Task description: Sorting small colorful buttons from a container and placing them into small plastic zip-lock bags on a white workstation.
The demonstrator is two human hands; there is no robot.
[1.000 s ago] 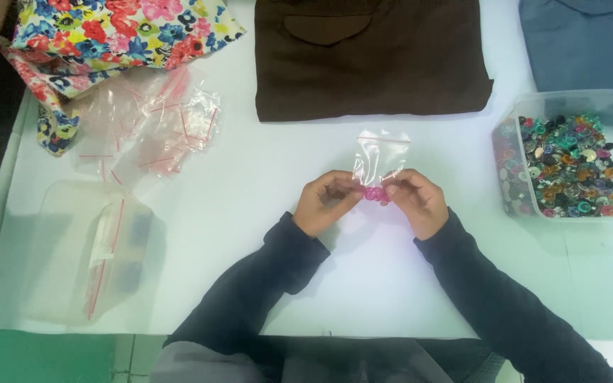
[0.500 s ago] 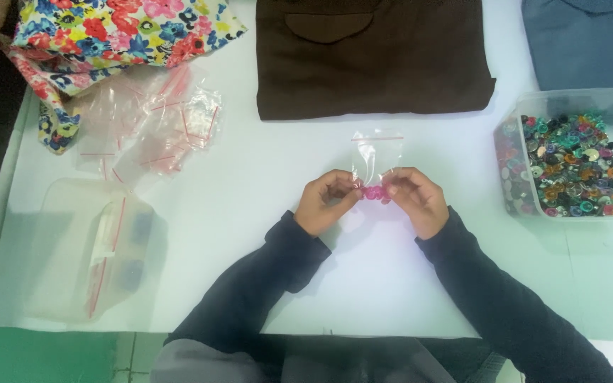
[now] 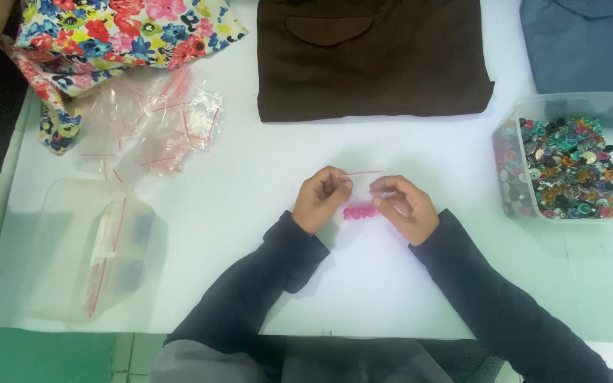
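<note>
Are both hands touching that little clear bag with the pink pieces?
Touching. The head view shows the left hand and right hand pinching the small clear bag at its two ends.

Both arms in long dark navy sleeves, plain knit-like fabric, no print or markings. Cuffs end at wrists, fabric bunched in soft folds near elbows. Left hand (image 3: 318, 201) and right hand (image 3: 406, 208) bare: no gloves. Grey garment over lap at bottom centre of frame.

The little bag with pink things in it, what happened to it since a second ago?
The small clear bag stood up above the hands; now its top is folded down, pinched by the left hand and right hand. The pink pieces, hands and bead tub stayed put.
</note>
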